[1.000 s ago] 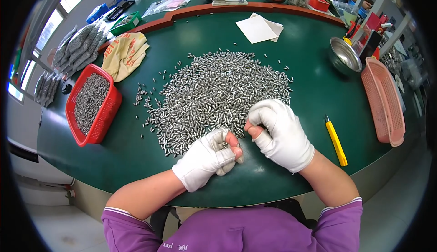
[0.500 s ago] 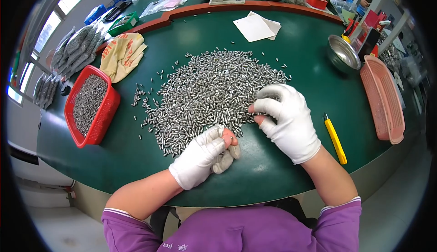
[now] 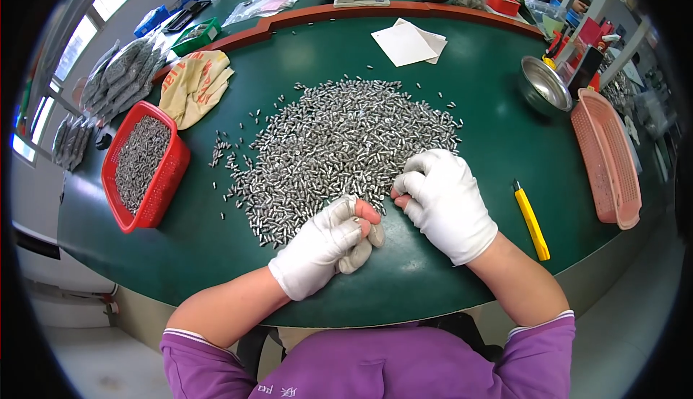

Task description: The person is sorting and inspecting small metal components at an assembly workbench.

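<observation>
We curl our left hand (image 3: 325, 244) into a loose fist and bend our right hand (image 3: 444, 200) knuckles-up, fingers pinched; both touch the pile of small metal pins (image 3: 346, 146) mid-table, toward the near edge of the green table (image 3: 491, 125).

A heap of pins (image 3: 339, 146) is covering the middle of the table (image 3: 216, 262), spreading toward the far edge. Bare green surface is lying open along the near edge, left of the left hand (image 3: 328, 244). A red basket (image 3: 144, 164) is blocking the left edge. A yellow knife (image 3: 531, 218) is lying just right of the right hand (image 3: 444, 200). A pink tray (image 3: 606, 157) and steel bowl (image 3: 545, 85) are occupying the right edge; a clear strip is running between knife and tray.
</observation>
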A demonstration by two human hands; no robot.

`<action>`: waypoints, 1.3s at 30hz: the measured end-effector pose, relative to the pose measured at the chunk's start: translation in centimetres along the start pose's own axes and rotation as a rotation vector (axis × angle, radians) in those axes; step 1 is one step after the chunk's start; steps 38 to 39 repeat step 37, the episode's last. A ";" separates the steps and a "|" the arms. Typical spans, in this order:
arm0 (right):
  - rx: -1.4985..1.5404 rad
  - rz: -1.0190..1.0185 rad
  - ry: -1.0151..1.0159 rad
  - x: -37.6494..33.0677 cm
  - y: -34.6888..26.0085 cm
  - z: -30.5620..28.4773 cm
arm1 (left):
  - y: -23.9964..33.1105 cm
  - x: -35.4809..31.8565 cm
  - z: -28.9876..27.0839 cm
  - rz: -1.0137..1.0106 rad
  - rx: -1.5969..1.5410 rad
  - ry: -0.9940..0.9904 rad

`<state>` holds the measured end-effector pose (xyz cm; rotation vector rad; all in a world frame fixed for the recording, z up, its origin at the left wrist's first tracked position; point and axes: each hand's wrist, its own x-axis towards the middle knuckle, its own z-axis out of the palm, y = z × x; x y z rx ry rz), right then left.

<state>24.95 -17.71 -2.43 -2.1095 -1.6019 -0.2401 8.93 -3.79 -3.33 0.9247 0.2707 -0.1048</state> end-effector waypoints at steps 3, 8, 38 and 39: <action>0.248 -0.040 0.092 0.1 -0.6 -0.3 | 0.1 0.0 0.2 -0.033 -0.015 0.025; 0.457 -0.150 0.041 -0.1 -0.7 -0.1 | 0.1 0.0 0.6 -0.074 0.020 0.079; 0.120 -0.059 -0.017 0.0 -0.6 -0.2 | 0.1 0.0 -0.4 -0.027 -0.024 -0.008; 0.120 -0.059 -0.017 0.0 -0.6 -0.2 | 0.1 0.0 -0.4 -0.027 -0.024 -0.008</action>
